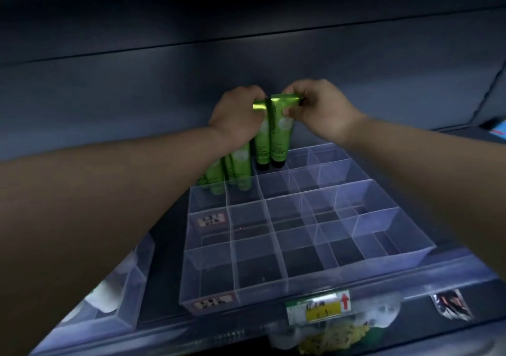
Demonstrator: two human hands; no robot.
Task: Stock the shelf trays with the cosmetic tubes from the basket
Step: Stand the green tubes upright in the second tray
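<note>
Left grip (238, 114) and right grip (320, 109) each pinch the flat crimped top of a green tube (280, 136), standing cap-down in the tray's (397, 257) back row. More tubes (241, 169) stand at its back-left. They are likely light, soft-walled and glossy, so the stiff crimp seems the surest hold.

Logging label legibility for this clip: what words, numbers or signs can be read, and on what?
No text reads clearly.
On the green tubes: side lettering, too blurred to read.
On the price tag: a red up-arrow; digits blurred.
On the tray stickers: print unreadable.
</note>
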